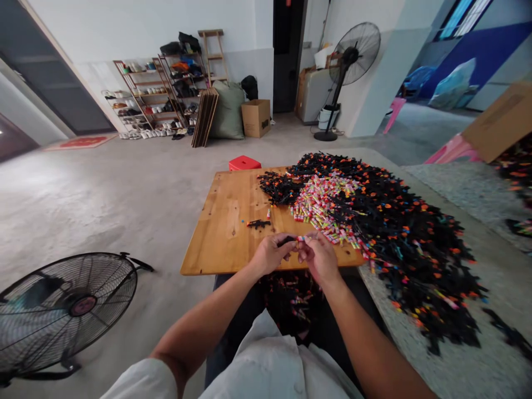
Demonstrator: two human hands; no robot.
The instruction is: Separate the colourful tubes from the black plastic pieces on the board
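My left hand (272, 252) and my right hand (318, 256) meet over the near edge of a wooden board (226, 221). The left fingers pinch a small black piece (286, 241). The right fingers pinch a small coloured tube (301, 238) against it. A heap of small coloured tubes (324, 205) lies just beyond my hands. A large pile of black pieces with orange bits (399, 233) spreads to the right. One loose black piece (258, 224) lies on the board ahead of my left hand.
More black pieces lie in my lap (291, 302). A floor fan (62, 310) stands at the near left, a red stool (244, 163) behind the board. A standing fan (353, 55), a cardboard box (256, 117) and shoe racks (153, 94) line the far wall.
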